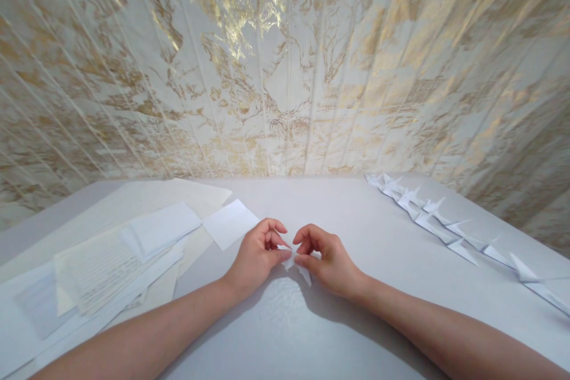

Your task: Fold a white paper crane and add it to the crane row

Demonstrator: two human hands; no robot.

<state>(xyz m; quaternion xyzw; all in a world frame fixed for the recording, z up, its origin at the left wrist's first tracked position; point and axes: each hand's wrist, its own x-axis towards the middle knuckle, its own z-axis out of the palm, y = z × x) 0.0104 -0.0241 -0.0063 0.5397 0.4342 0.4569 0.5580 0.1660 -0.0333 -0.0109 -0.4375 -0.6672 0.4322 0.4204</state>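
Between my two hands is a small piece of folded white paper (304, 274), held a little above the table in front of me. The thumb and fingers of my left hand (260, 249) pinch it from the left side. From the right, my right hand (327, 258) pinches it in the same way, thumb beneath the curled fingers. My fingers cover much of the paper, so its full shape is hidden. A flat white square of paper (230, 224) lies just beyond my left hand.
To the left, printed sheets (102, 273), a pile of white paper (164, 225) and a large cream sheet (146, 196) overlap. Folded paper cranes (427, 219) stand in rows along the right of the white table (312, 196). Behind it hangs a gold-patterned curtain (285, 71).
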